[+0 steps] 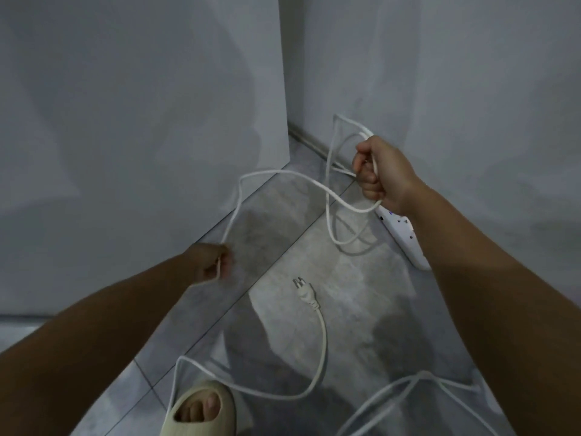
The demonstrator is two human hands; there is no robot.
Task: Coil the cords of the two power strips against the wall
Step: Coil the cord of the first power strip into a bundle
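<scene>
The right hand (377,174) is a fist, fingers curled tight round several loops (338,184) of white cord (283,174); the loops hang from it just above the floor (345,309), near the corner. The left hand (213,261) sits lower and further left, nearer the person, thumb and fingers pinching the same cord. The slack between the hands rises from the left hand, bends over beside the grey panel (141,136), then sags across to the underside of the right fist.

The strip (405,237) lies on the floor against the wall (471,89), its long axis running along it; the right forearm hides part of it. A plug (303,292) rests on the floor between the arms, prongs pointing away from the person; its lead curves down and round toward a slipper (201,410); whether it is the tail of the held cord I cannot tell. A loose cord (408,382) sprawls at bottom right, probably the other strip's.

This cord looks partly coiled, the other untouched. The next loop turns on one fact: the slack lies left of the right fist, and the left hand already has it; so that hand would carry it up and rightward to the fist, which need only ease its fingers to take it in; ease too far and the gathered loops may spill.
</scene>
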